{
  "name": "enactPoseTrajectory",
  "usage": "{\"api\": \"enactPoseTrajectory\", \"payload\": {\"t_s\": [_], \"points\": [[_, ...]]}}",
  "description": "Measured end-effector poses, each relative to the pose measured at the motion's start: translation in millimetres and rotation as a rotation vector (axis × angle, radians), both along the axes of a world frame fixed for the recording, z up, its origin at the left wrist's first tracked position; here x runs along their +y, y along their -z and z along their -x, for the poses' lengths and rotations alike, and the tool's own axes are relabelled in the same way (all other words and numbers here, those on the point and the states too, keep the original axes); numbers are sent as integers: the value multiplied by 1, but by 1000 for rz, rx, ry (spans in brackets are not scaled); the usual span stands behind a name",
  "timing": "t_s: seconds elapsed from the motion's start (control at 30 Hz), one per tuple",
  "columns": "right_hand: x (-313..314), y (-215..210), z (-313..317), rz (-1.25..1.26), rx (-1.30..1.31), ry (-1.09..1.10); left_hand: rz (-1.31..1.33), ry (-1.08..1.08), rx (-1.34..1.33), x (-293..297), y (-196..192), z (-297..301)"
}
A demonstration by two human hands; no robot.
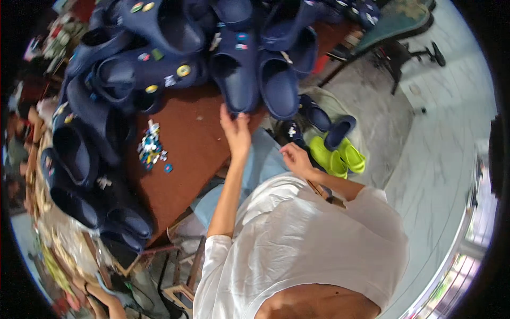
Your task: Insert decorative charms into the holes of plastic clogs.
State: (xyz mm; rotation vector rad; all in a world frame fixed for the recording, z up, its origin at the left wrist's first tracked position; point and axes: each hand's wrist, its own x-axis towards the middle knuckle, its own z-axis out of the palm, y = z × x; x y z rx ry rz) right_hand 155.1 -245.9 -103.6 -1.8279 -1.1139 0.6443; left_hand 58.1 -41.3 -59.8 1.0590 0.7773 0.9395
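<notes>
My left hand (234, 133) reaches to the heel of a navy clog (237, 87) at the table's edge, its fingers closed against the heel rim. Small coloured charms sit on that clog's upper. Right beside it lies another navy clog (279, 87). Above my lap, my right hand (298, 159) is held with curled fingers; whether anything small is in them is hidden. A loose heap of small charms (151, 146) in blue, white and teal lies on the brown tabletop (186, 143).
Many navy clogs, several with charms, crowd the table's far and left sides. On the floor at right lie lime-green clogs (337, 157) and a navy clog (340, 132). A swivel chair base (396, 61) stands far right. Another person's arm (103, 297) shows at lower left.
</notes>
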Motion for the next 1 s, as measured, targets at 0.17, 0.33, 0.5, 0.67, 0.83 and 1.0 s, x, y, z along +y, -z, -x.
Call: {"api": "enactPoseTrajectory", "payload": {"t_s": [0.17,0.33,0.5,0.67,0.83,1.0], "points": [[-95,113,-113,357,-654,288,-211,-8,102,-12,-5,16],[-187,176,-201,1012,-390,658,-160,-12,97,-32,-28,47],[-178,211,-203,1036,-30,932,-128,-57,167,-52,-39,87],[-152,236,-191,569,833,1155,-151,-178,229,-68,-53,117],[-178,265,-214,167,944,1309,-185,-273,212,-74,-41,124],[-158,284,-188,105,1131,1367,-192,-295,336,-79,-28,139]]}}
